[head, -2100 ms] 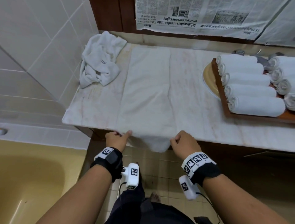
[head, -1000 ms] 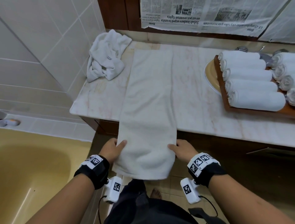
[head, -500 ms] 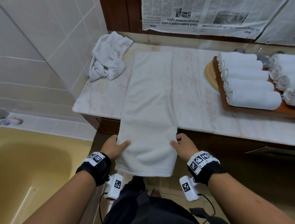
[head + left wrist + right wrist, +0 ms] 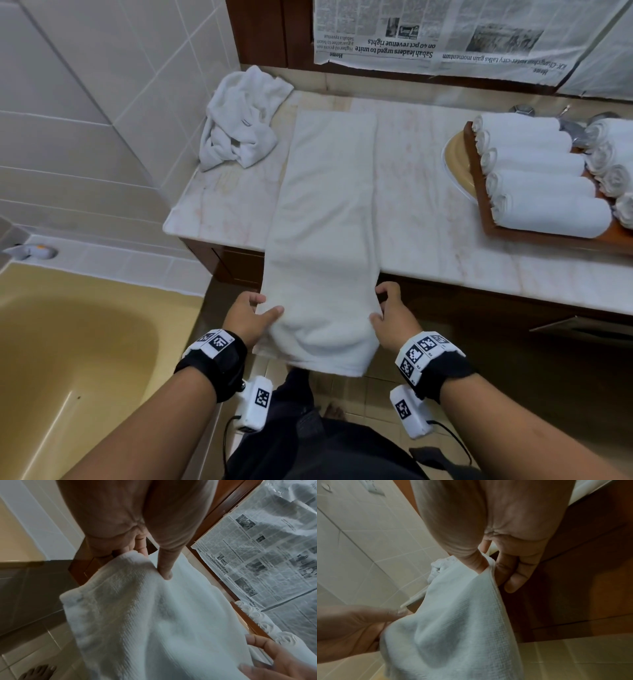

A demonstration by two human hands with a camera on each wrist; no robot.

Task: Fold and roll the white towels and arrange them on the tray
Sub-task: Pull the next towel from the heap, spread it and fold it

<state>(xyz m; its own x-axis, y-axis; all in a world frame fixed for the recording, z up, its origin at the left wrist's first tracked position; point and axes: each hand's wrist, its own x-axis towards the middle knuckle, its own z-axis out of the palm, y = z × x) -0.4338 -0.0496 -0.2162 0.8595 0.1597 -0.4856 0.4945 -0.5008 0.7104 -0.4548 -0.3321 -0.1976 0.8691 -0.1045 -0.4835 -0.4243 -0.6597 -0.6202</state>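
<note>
A long folded white towel (image 4: 329, 212) lies lengthwise on the marble counter (image 4: 428, 233), its near end hanging off the front edge. My left hand (image 4: 253, 315) pinches the towel's left edge, thumb on top. My right hand (image 4: 387, 311) pinches the right edge. In the left wrist view the thumb presses into the towel (image 4: 145, 615); in the right wrist view thumb and fingers pinch the towel's hem (image 4: 453, 615). Several rolled white towels (image 4: 537, 178) lie on the wooden tray (image 4: 479, 192) at the right. A crumpled white towel (image 4: 239, 130) sits in the back left corner.
A yellow bathtub (image 4: 68, 359) stands low on the left beside the tiled wall (image 4: 85, 102). Newspaper (image 4: 462, 31) is taped across the back wall. A yellow basin (image 4: 457, 164) shows under the tray, with metal taps (image 4: 522, 110) behind. My bare foot (image 4: 37, 672) stands on the tiled floor.
I have drawn the towel toward me, so its near end now hangs further off the counter's front edge. Both hands kept their grip on its side edges and dropped lower.
</note>
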